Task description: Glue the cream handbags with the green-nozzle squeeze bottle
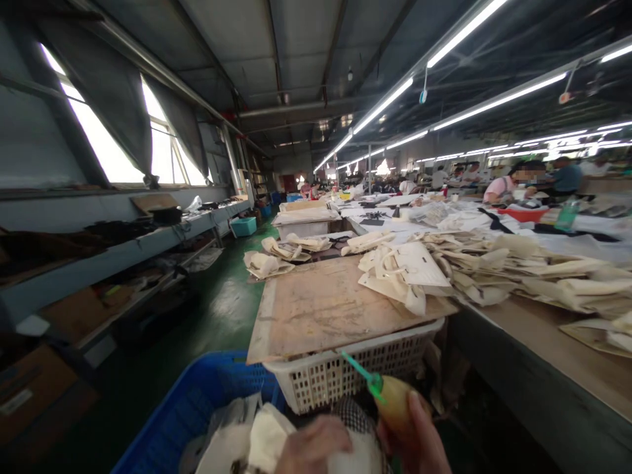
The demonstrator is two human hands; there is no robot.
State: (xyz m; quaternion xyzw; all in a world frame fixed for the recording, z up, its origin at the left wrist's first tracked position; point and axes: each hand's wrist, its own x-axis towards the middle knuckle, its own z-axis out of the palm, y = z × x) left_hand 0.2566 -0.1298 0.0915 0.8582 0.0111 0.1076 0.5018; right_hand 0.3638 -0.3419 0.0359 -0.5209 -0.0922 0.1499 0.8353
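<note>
Near bottom edge: right hand [421,440] gripping bottle [396,400], nozzle [357,366] tilted up-left; left hand [316,444] blurred, grip unclear.

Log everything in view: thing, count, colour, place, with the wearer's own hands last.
Squeeze bottle with slim nozzle: one, amber and green, lower right of centre
Slatted plastic basket: one, white, lower centre
Flat board: one, tan, on basket
Long worktable: one, brown-topped, right
Flat pieces: many, cream, on board and worktable
Ventilated plastic crate: one, blue, lower left of centre
Crumpled pieces: several, cream, inside crate
Checked fabric: one patch, black-and-white, bottom centre
Plastic bin: one, teal, left aisle
Tube lights: many, white, ceiling
Curtains: two, dark grey, left wall
Co-workers: several, varied tops, background
Left hand: one, bare, bottom centre
Right hand: one, bare, around bottle
</note>
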